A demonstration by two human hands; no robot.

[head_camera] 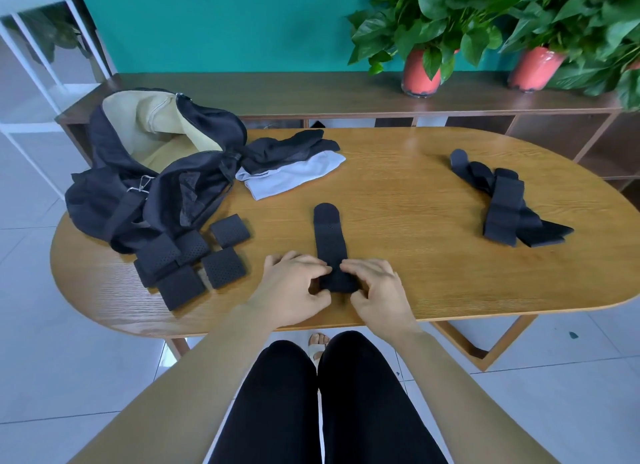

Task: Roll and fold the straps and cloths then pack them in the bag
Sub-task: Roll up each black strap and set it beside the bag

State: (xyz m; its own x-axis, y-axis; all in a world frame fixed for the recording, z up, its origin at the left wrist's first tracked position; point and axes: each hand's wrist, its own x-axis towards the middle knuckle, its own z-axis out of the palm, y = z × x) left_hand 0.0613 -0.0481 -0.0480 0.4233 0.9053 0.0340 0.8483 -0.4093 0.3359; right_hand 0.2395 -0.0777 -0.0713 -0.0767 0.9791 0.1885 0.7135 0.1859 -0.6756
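Currently pinching the strap [330, 235] at its rolled end between left hand [294, 287] and right hand [377, 290], flat tail straight beyond the grip. Could skew or spring open if pressed unevenly.

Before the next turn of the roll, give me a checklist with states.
1. Grip: left hand and right hand both pinch the strap at its near end: ok.
2. Rest of the strap lies straight and flat on the table: ok.
3. Roll tight and even: hidden by the hands, cannot tell.
4. Mouth of the bag open for packing: ok.
5. Other straps done: the pile at far right is unrolled: not ok.
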